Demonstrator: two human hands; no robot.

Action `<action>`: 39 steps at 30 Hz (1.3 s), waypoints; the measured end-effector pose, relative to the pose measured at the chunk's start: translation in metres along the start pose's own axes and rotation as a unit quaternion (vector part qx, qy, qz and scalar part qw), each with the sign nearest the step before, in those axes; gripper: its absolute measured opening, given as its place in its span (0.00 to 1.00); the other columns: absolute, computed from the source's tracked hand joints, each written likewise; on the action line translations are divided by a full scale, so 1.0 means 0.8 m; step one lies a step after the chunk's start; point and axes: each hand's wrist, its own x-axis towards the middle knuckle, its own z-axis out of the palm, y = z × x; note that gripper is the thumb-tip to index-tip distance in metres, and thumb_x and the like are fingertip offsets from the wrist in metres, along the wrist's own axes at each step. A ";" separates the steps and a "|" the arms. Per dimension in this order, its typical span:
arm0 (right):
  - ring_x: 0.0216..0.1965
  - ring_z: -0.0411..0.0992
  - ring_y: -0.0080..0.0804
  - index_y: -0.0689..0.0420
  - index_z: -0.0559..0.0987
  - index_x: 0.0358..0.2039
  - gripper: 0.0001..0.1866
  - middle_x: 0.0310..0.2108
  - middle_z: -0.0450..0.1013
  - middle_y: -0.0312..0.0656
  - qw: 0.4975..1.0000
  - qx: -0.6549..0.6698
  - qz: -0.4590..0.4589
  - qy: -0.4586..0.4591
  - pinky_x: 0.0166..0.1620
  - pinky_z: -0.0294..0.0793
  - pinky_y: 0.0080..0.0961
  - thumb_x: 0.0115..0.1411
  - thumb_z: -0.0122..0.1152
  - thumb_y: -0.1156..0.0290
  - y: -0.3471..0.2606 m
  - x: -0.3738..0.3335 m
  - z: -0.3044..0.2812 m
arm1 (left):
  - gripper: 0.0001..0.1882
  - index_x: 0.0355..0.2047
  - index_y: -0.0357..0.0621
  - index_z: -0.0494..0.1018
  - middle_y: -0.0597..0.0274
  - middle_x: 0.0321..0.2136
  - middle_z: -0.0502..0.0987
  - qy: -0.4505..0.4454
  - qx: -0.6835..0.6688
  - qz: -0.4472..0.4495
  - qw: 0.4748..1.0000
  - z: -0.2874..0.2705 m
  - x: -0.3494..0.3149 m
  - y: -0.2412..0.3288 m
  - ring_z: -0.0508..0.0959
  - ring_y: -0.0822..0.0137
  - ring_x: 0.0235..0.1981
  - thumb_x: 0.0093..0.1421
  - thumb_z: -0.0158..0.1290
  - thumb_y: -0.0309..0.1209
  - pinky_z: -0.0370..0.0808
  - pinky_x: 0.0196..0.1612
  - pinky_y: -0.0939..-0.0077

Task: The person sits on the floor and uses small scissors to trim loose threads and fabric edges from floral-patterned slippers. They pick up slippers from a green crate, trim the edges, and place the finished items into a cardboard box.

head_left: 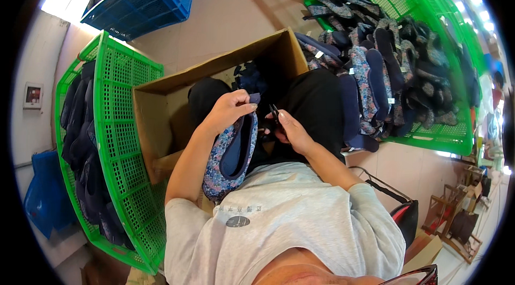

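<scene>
My left hand (229, 109) is closed on one end of a slipper (215, 164), pinching its dark fabric edge between thumb and fingers. The slipper hangs down in front of my shirt; its outside is blue and pink floral cloth, and its inside is dark navy. To the right of it, my right hand (292, 132) grips thread snips (275, 113). Their dark pointed tips face up, just short of the slipper's held end. Part of the snips is hidden by my fingers.
A cardboard box (155, 137) stands around my knees, with dark patterned pieces inside. At right, a green crate (456, 137) overflows with floral slippers (365, 84). Another green crate (129, 151) at left holds dark slippers (88, 148). Farther off is a blue crate (155, 3).
</scene>
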 end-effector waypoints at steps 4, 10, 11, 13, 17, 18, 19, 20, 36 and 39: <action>0.23 0.51 0.13 0.51 0.71 0.51 0.20 0.27 0.66 0.28 0.999 -0.014 0.026 -0.011 0.27 0.52 0.12 0.73 0.38 0.51 -0.014 0.003 0.009 | 0.14 0.19 0.43 0.65 0.73 0.22 0.62 -0.062 -0.005 -0.037 0.997 -0.008 0.010 0.012 0.62 0.77 0.24 0.58 0.58 0.28 0.61 0.29 0.79; 0.25 0.53 0.15 0.54 0.71 0.53 0.21 0.30 0.66 0.30 0.996 -0.062 0.055 -0.038 0.30 0.55 0.13 0.72 0.43 0.51 -0.017 0.004 0.014 | 0.10 0.20 0.44 0.73 0.75 0.19 0.68 -0.073 -0.171 -0.120 0.975 -0.005 0.016 0.004 0.65 0.80 0.22 0.59 0.57 0.28 0.62 0.29 0.83; 0.25 0.53 0.15 0.54 0.71 0.53 0.21 0.31 0.66 0.30 0.995 -0.068 0.055 -0.043 0.30 0.56 0.13 0.71 0.45 0.53 -0.021 0.003 0.017 | 0.10 0.21 0.44 0.74 0.75 0.19 0.69 -0.073 -0.177 -0.113 0.975 -0.005 0.017 0.002 0.65 0.80 0.22 0.59 0.57 0.28 0.62 0.29 0.83; 0.24 0.55 0.15 0.56 0.71 0.53 0.20 0.32 0.67 0.31 0.994 -0.074 0.058 -0.051 0.29 0.57 0.12 0.70 0.48 0.55 -0.023 0.005 0.018 | 0.09 0.21 0.44 0.74 0.75 0.19 0.69 -0.072 -0.180 -0.101 0.976 -0.005 0.018 -0.002 0.65 0.80 0.22 0.59 0.57 0.28 0.62 0.30 0.83; 0.22 0.56 0.14 0.58 0.72 0.53 0.18 0.32 0.68 0.33 0.995 -0.041 0.076 -0.058 0.25 0.57 0.11 0.69 0.51 0.59 -0.016 0.011 0.015 | 0.10 0.20 0.44 0.74 0.75 0.19 0.69 -0.073 -0.182 -0.089 0.977 -0.007 0.016 -0.006 0.65 0.80 0.22 0.59 0.57 0.29 0.63 0.30 0.83; 0.22 0.56 0.14 0.58 0.72 0.53 0.18 0.32 0.68 0.33 0.995 -0.026 0.082 -0.057 0.24 0.57 0.11 0.69 0.52 0.60 -0.015 0.011 0.014 | 0.10 0.20 0.44 0.74 0.75 0.19 0.69 -0.073 -0.188 -0.087 0.976 -0.007 0.014 -0.004 0.65 0.80 0.22 0.59 0.57 0.29 0.63 0.30 0.83; 0.21 0.56 0.13 0.58 0.72 0.52 0.18 0.32 0.68 0.34 0.993 -0.004 0.093 -0.069 0.23 0.56 0.11 0.69 0.52 0.60 -0.017 0.012 0.014 | 0.10 0.20 0.44 0.74 0.75 0.19 0.69 -0.073 -0.193 -0.089 0.975 -0.007 0.014 -0.002 0.65 0.80 0.22 0.58 0.57 0.29 0.63 0.30 0.83; 0.20 0.55 0.13 0.58 0.72 0.52 0.18 0.32 0.68 0.34 0.991 0.018 0.104 -0.080 0.22 0.55 0.10 0.69 0.51 0.60 -0.022 0.012 0.014 | 0.10 0.20 0.44 0.74 0.75 0.19 0.69 -0.072 -0.198 -0.091 0.973 -0.006 0.013 -0.001 0.65 0.80 0.22 0.58 0.57 0.29 0.62 0.30 0.83; 0.19 0.52 0.10 0.57 0.73 0.49 0.17 0.29 0.67 0.31 0.987 -0.037 0.110 -0.111 0.21 0.51 0.08 0.70 0.49 0.58 -0.036 0.024 0.023 | 0.09 0.21 0.43 0.75 0.74 0.20 0.72 -0.064 -0.219 -0.089 0.970 -0.007 0.011 -0.004 0.67 0.81 0.22 0.58 0.58 0.29 0.64 0.31 0.83; 0.19 0.52 0.10 0.57 0.73 0.49 0.17 0.28 0.67 0.31 0.988 -0.029 0.107 -0.112 0.21 0.50 0.08 0.70 0.49 0.57 -0.032 0.030 0.019 | 0.09 0.22 0.42 0.77 0.73 0.20 0.73 -0.068 -0.219 -0.091 0.969 -0.007 0.013 -0.008 0.68 0.80 0.23 0.58 0.58 0.29 0.65 0.32 0.83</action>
